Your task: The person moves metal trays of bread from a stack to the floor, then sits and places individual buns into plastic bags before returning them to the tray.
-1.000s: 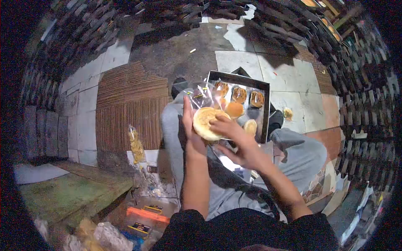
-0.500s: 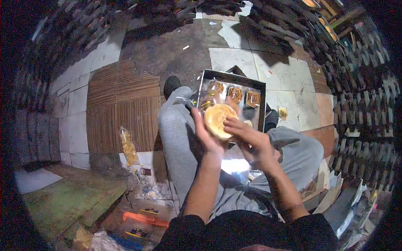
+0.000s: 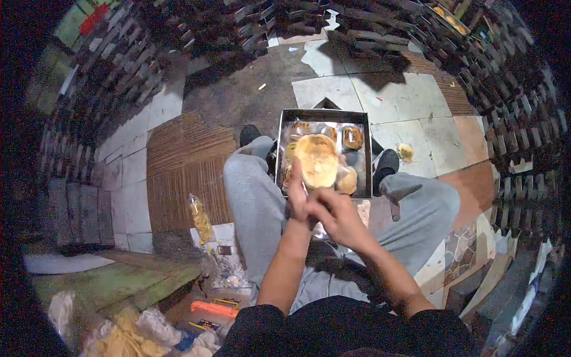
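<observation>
Round bun (image 3: 317,162), held by left fingers (image 3: 295,181), right fingers (image 3: 336,203) just below, grip unclear

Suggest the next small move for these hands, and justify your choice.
Perhaps bring the right hand forward to steady the round bread: only the left hand appears to hold it, while the right sits just below it in the picture.

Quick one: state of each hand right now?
Left hand: holding the round bread.
Right hand: curled at the left hand, blurred; cannot tell whether it holds anything.
</observation>
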`<state>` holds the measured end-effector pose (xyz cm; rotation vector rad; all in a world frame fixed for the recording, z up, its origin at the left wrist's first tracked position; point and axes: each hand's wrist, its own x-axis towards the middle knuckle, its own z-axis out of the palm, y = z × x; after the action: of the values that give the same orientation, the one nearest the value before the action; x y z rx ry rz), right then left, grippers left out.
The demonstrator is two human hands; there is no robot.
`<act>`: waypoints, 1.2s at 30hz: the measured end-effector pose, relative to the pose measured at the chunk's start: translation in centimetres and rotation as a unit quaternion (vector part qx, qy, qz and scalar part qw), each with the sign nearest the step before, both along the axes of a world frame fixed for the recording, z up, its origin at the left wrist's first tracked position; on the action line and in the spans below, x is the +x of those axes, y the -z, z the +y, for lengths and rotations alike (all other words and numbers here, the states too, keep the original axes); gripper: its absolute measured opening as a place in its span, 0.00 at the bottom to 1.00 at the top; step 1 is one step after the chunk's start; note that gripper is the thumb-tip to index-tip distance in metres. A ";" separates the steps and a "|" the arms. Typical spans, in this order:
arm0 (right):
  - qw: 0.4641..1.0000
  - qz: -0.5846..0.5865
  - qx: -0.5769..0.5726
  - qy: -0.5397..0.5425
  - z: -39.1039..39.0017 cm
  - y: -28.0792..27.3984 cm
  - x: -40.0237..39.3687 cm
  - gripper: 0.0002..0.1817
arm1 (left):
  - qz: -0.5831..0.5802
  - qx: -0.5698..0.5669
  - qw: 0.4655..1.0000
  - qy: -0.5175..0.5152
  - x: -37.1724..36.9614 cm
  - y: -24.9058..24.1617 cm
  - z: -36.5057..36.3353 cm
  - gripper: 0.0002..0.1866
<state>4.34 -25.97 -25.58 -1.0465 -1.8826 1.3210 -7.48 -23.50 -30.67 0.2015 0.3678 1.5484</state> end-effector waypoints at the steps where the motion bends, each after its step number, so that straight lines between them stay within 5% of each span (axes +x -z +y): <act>1: 1.000 0.007 0.003 -0.001 -0.4 -0.7 0.7 0.12 | -0.084 0.025 0.996 -0.010 -1.0 1.2 0.3 0.36; 3: 0.914 0.060 -0.103 -0.389 -1.0 -3.0 2.4 0.13 | -0.005 -0.011 0.995 -0.097 -3.1 -0.3 -0.1 0.34; 5: 0.907 0.078 -0.095 -0.402 -0.7 -3.2 2.4 0.13 | -0.033 0.007 0.996 -0.085 -4.4 -1.4 -0.7 0.36; 7: 0.995 0.048 -0.065 -0.050 -0.1 -2.6 0.7 0.09 | 0.000 0.017 0.994 -0.106 -3.9 -2.7 -2.1 0.37; 8: 0.995 0.100 -0.021 -0.001 -0.1 -2.3 -0.9 0.10 | 0.012 0.044 0.995 -0.090 -3.0 -1.9 -2.7 0.38; 9: 0.999 0.011 0.004 -0.049 -0.2 -2.0 -1.9 0.11 | 0.208 -0.076 0.958 -0.182 -1.7 -2.3 -3.0 0.37; 10: 0.996 -0.025 0.039 -0.072 -0.8 -1.7 -2.0 0.12 | 0.265 -0.043 0.939 -0.215 -2.3 -0.5 -3.0 0.36; 11: 0.991 -0.059 0.074 -0.093 -1.7 -1.4 -2.2 0.14 | 0.213 -0.014 0.955 -0.206 -3.6 0.1 -3.0 0.35; 12: 0.972 -0.052 0.027 -0.228 -1.9 -3.0 -1.5 0.12 | 0.160 0.012 0.968 -0.195 -4.7 -0.1 -2.8 0.34; 13: 0.931 -0.047 -0.026 -0.362 -2.0 -4.5 -0.1 0.10 | -0.010 0.031 0.990 -0.141 -6.3 -0.3 -3.2 0.34; 15: 0.879 0.041 -0.109 -0.463 -1.4 -2.7 0.3 0.08 | 0.006 0.010 0.987 -0.160 -8.5 -2.1 -4.0 0.35; 17: 0.994 0.007 0.078 -0.079 -1.1 -0.4 -0.1 0.10 | 0.031 -0.022 0.988 -0.153 -8.6 -4.0 -5.3 0.37; 21: 0.985 0.069 0.153 -0.044 1.7 -0.9 -3.1 0.13 | 0.102 -0.125 0.980 -0.115 -8.6 -3.9 -11.1 0.40; 23: 0.992 0.094 0.082 -0.033 2.1 0.4 -4.3 0.10 | 0.392 -0.244 0.875 0.145 -12.6 -3.2 -13.1 0.31; 24: 0.988 0.152 -0.027 0.016 1.5 0.2 -5.0 0.07 | 0.389 -0.242 0.877 0.144 -12.8 -3.3 -13.0 0.31; 25: 0.988 0.149 -0.026 0.016 1.6 0.2 -5.9 0.07 | 0.616 -0.215 0.758 0.012 -12.9 -3.6 -13.0 0.24; 26: 0.984 0.168 -0.047 0.039 1.7 0.2 -6.6 0.06 | 0.791 -0.173 0.575 -0.118 -12.8 -4.2 -12.8 0.18; 27: 0.978 0.187 -0.068 0.063 1.8 0.2 -7.1 0.05 | 0.789 -0.172 0.578 -0.115 -12.9 -4.5 -12.0 0.18; 29: 0.989 0.140 0.023 0.049 2.2 -0.4 -7.7 0.06 | 0.763 -0.006 0.567 -0.309 -13.2 -5.0 -9.2 0.13; 32: 0.967 0.020 0.252 -0.017 2.0 -4.1 -7.4 0.07 | 0.723 0.045 0.618 -0.305 -14.1 -4.9 -8.4 0.09; 35: 0.896 0.102 0.422 0.096 1.3 -3.8 -6.9 0.03 | 0.640 0.110 0.683 -0.335 -14.1 -6.1 -8.7 0.06; 36: 0.961 0.150 0.209 0.103 2.1 -1.6 -6.4 0.04 | 0.656 0.041 0.697 -0.286 -14.2 -6.1 -9.6 0.05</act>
<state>-2.11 -23.89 -23.97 -0.7490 -1.6712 0.8555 -21.67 -33.09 -24.53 1.4159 1.6098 1.7871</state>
